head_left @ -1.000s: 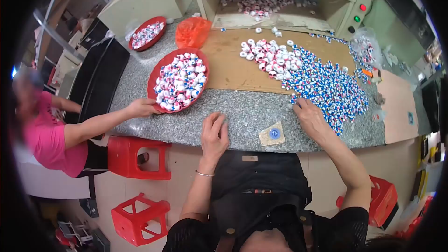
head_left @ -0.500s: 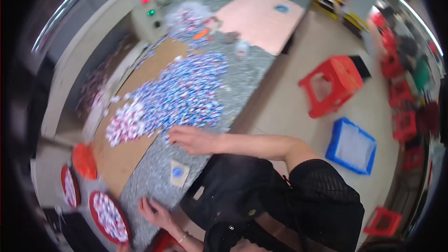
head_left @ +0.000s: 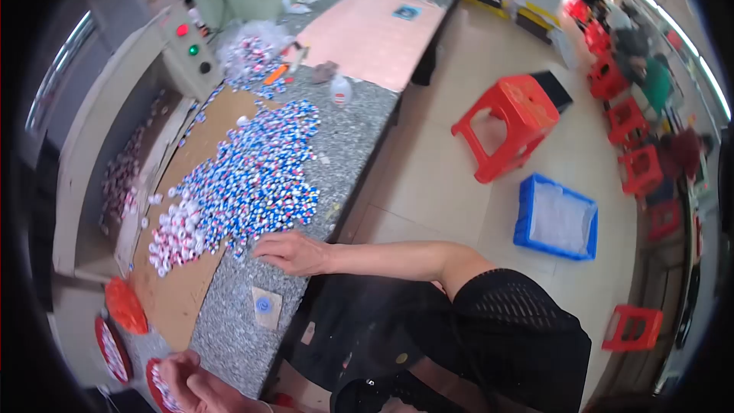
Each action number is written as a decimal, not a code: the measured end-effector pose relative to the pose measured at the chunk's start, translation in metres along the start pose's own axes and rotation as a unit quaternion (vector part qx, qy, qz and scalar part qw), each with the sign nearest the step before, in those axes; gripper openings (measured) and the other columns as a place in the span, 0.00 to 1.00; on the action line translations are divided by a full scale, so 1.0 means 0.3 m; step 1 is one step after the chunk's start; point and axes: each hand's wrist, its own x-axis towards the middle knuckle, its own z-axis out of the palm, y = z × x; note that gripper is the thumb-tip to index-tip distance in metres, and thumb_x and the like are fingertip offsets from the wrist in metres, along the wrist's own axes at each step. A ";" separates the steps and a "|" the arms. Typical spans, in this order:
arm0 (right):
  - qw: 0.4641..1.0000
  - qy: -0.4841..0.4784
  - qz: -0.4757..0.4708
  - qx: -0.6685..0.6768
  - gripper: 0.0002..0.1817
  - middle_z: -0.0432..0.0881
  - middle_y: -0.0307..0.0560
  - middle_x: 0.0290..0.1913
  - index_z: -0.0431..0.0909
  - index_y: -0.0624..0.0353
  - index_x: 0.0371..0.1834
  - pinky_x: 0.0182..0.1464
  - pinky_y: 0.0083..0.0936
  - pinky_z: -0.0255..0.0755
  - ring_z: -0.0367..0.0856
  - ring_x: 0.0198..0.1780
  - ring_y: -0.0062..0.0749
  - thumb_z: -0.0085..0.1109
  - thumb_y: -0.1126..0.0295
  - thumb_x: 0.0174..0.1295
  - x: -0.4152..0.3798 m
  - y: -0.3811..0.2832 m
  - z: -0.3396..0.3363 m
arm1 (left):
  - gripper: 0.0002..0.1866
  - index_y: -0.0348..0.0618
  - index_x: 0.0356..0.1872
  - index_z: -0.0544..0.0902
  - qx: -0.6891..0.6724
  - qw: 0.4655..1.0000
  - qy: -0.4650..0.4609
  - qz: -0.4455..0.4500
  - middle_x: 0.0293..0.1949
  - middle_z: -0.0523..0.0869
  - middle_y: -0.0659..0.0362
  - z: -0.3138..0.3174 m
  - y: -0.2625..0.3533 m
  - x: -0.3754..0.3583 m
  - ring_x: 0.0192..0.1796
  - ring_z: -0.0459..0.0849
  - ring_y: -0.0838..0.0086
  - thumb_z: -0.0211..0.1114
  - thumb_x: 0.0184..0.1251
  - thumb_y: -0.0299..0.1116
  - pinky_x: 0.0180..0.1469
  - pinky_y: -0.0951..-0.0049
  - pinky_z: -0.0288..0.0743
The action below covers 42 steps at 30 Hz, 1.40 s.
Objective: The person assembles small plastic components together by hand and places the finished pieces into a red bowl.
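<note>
Small round blue, white and red bead-like pieces (head_left: 260, 168) lie spread over a brown board and the grey speckled table. My right hand (head_left: 294, 252) rests at the near edge of this pile with its fingers curled together; what they hold, if anything, is hidden. At the lower left, my left hand (head_left: 191, 384) is over a red plate (head_left: 151, 373) of similar pieces, covering part of it. Its fingers are bent closed, and I cannot see what is between them. A small card with a blue round mark (head_left: 264, 304) lies on the table between my hands.
A machine with lit buttons (head_left: 187, 38) flanks the board on the left. An orange bag (head_left: 126, 306) and another red plate (head_left: 113, 350) are nearby. Farther off are a white bottle (head_left: 341, 90) and a pink sheet (head_left: 375, 30). A red stool (head_left: 512, 118) and blue crate (head_left: 556, 218) stand on the floor.
My left hand has gone from the table surface to the red plate, and its parted fingers have closed. My right hand stays by the pile. The whole view has shifted.
</note>
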 end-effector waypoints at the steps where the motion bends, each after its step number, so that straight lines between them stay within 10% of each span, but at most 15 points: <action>1: 1.000 -0.009 0.002 -0.005 0.10 0.79 0.51 0.40 0.78 0.63 0.45 0.44 0.36 0.76 0.81 0.42 0.48 0.59 0.75 0.61 -0.003 -0.004 0.000 | 0.17 0.31 0.52 0.78 -0.093 0.992 -0.031 0.078 0.45 0.80 0.53 0.058 0.091 0.046 0.46 0.78 0.72 0.53 0.73 0.35 0.52 0.70 0.72; 4: 0.999 -0.037 0.011 -0.023 0.10 0.80 0.51 0.39 0.78 0.62 0.45 0.42 0.36 0.76 0.81 0.41 0.47 0.60 0.73 0.62 -0.005 -0.017 -0.007 | 0.18 0.38 0.55 0.74 -0.310 0.908 -0.129 0.249 0.43 0.78 0.54 0.187 0.329 0.157 0.36 0.77 0.67 0.62 0.65 0.30 0.35 0.71 0.70; 10: 0.995 -0.064 0.022 -0.077 0.10 0.79 0.52 0.37 0.78 0.62 0.45 0.40 0.36 0.76 0.81 0.39 0.47 0.60 0.72 0.62 0.003 -0.038 -0.017 | 0.11 0.46 0.29 0.70 -0.370 0.926 -0.026 0.065 0.29 0.71 0.61 0.216 0.585 0.128 0.29 0.69 0.74 0.56 0.69 0.39 0.30 0.76 0.63; 12: 0.995 -0.057 0.028 -0.076 0.10 0.80 0.52 0.37 0.78 0.62 0.44 0.38 0.36 0.76 0.82 0.38 0.48 0.61 0.73 0.61 0.002 -0.045 -0.015 | 0.13 0.48 0.27 0.68 -0.381 0.910 -0.150 0.059 0.26 0.68 0.63 0.132 0.567 0.163 0.27 0.67 0.76 0.54 0.70 0.41 0.29 0.76 0.62; 27: 0.989 -0.085 0.079 -0.089 0.09 0.84 0.48 0.39 0.83 0.62 0.43 0.37 0.23 0.75 0.83 0.35 0.33 0.62 0.79 0.59 0.032 -0.042 -0.013 | 0.07 0.45 0.26 0.74 -0.374 0.845 0.206 0.323 0.28 0.77 0.67 -0.038 0.492 0.057 0.30 0.75 0.78 0.62 0.61 0.29 0.34 0.81 0.67; 30: 0.986 -0.094 0.111 -0.088 0.10 0.84 0.48 0.38 0.82 0.63 0.45 0.38 0.21 0.75 0.83 0.35 0.30 0.62 0.79 0.59 0.022 -0.057 -0.019 | 0.05 0.44 0.26 0.77 -0.238 0.864 0.314 0.313 0.29 0.80 0.67 -0.102 0.344 0.052 0.32 0.78 0.79 0.64 0.60 0.26 0.35 0.82 0.68; 32: 0.984 -0.097 0.118 -0.087 0.10 0.83 0.48 0.37 0.82 0.64 0.45 0.38 0.21 0.74 0.83 0.34 0.29 0.63 0.79 0.59 0.019 -0.051 -0.017 | 0.04 0.39 0.38 0.83 0.128 0.929 0.306 0.166 0.36 0.83 0.60 -0.118 0.111 0.096 0.38 0.81 0.80 0.65 0.64 0.25 0.39 0.78 0.74; 35: 0.982 -0.110 0.108 -0.104 0.10 0.82 0.48 0.35 0.81 0.64 0.44 0.36 0.22 0.74 0.82 0.32 0.31 0.63 0.79 0.59 0.016 -0.052 -0.014 | 0.08 0.33 0.43 0.83 0.114 0.976 0.110 -0.150 0.38 0.84 0.58 -0.129 -0.322 0.107 0.38 0.82 0.78 0.64 0.66 0.25 0.38 0.79 0.76; 42: 0.981 -0.174 0.066 -0.052 0.10 0.82 0.51 0.37 0.76 0.65 0.46 0.40 0.28 0.75 0.82 0.34 0.36 0.60 0.78 0.63 0.138 -0.153 -0.003 | 0.13 0.37 0.48 0.83 0.276 0.953 0.038 -0.123 0.48 0.83 0.51 -0.100 -0.881 0.238 0.46 0.83 0.63 0.64 0.65 0.32 0.47 0.70 0.78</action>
